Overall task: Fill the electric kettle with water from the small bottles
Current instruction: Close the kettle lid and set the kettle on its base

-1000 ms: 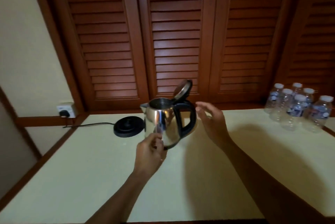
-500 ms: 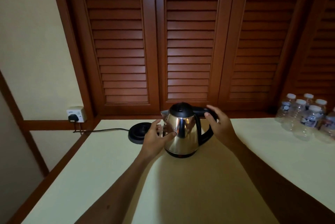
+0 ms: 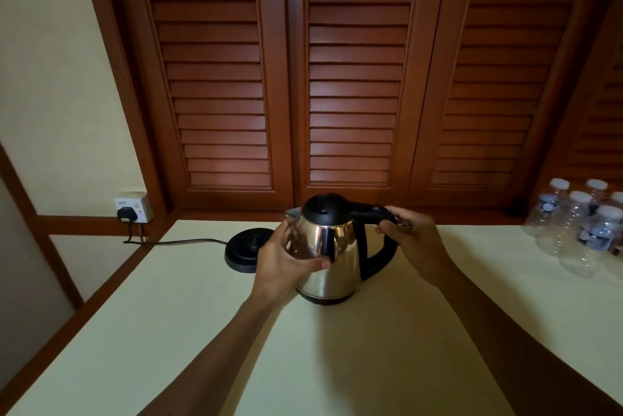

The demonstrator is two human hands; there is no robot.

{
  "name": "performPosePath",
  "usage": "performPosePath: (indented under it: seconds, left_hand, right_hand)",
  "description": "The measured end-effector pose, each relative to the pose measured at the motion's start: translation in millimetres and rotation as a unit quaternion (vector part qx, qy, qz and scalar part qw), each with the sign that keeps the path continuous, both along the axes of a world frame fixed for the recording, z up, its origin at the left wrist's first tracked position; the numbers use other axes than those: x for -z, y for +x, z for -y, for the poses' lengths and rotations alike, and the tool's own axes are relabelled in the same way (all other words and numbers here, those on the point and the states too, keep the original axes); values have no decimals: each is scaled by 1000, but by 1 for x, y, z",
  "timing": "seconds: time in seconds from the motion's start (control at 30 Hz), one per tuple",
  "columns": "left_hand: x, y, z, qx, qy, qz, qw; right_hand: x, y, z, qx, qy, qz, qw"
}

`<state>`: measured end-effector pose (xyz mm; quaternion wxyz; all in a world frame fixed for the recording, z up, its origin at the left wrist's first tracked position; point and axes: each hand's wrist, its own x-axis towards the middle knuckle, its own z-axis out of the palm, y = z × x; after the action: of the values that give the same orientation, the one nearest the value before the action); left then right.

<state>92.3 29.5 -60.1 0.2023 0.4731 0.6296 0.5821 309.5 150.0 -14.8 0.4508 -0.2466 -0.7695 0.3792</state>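
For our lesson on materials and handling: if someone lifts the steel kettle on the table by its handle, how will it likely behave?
The kettle looks rigid: polished metal body, moulded black handle. Its shiny side may be slippery under the left hand, so the right hand at the handle is the safer hold. It stands on a broad base and probably will not tip easily.

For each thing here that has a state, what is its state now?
kettle: upright on the table, off its base, lid shut
base: bare, cord plugged in
water bottles: upright, capped
left hand: holds the kettle body
right hand: grips the handle
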Motion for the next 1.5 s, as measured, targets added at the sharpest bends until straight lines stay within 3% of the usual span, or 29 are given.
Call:
performPosePath:
  seconds: [0.4, 0.7, 1.03, 1.5]
  left_hand:
    - [-32, -37, 14, -26, 61, -7, 998]
    - [-69, -105, 32, -28, 89, -31, 995]
    - [-57, -164, 29, -51, 65, -34, 996]
    - [-27, -182, 0, -32, 69, -28, 997]
  right_hand:
    - [-25, -44, 4, -29, -29, -72, 997]
    - [-41, -123, 14, 16, -32, -91, 995]
    - [-32, -182, 14, 45, -54, -63, 996]
    - [-19, -194, -3, 48, -61, -48, 996]
